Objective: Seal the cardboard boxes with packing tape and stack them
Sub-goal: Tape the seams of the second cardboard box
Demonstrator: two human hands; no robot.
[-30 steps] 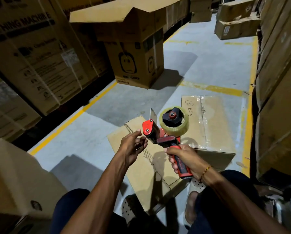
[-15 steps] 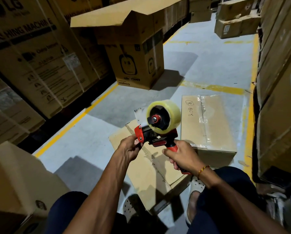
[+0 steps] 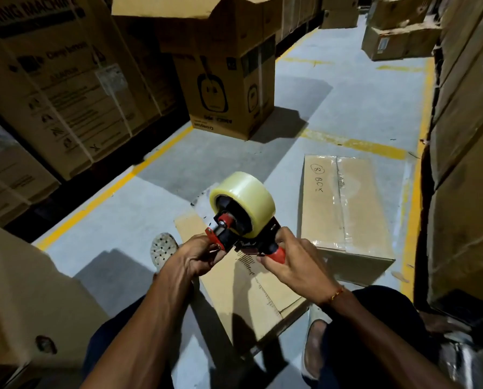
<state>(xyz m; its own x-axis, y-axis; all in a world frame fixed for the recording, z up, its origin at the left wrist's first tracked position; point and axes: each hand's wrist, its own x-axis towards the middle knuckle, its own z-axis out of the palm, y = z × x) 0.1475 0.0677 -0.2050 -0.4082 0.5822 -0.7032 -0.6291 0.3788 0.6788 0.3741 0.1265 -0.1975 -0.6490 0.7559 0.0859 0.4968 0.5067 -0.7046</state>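
Tape dispenser (image 3: 244, 234): held in the air above the near box, roll uppermost, its red front end turned toward the person — a position that, in my judgement, suits freeing the tape end before any sealing begins.
Tape roll (image 3: 247, 199): clear packing tape, seated on the dispenser's hub; no loose strip can be made out.
Right hand (image 3: 296, 265): fingers curled round the dispenser's red handle, carrying the tool's weight.
Left hand (image 3: 198, 255): fingertips closed in a pinch at the dispenser's red front end; whether they have hold of the tape end itself or only the guard is too small to tell.
Near box (image 3: 251, 287): flat-topped cardboard box on the floor directly below the dispenser, between the person's feet; a centre seam shows and no tape is visible on it — likely the next to be sealed.
Marked box (image 3: 344, 209): just right of the near box, on the floor, glossy tape along its top seam and handwriting on its top; it appears already sealed, not yet stacked.
Open carton (image 3: 226, 88): beyond the dispenser, upright, top flaps raised.
Large stacked cartons (image 3: 60, 88): wall of printed boxes to the left of the dispenser; more cartons close in on the right.
Obstructions: the narrow aisle leaves little room around the near box; a yellow floor line (image 3: 114, 189) runs to its left.
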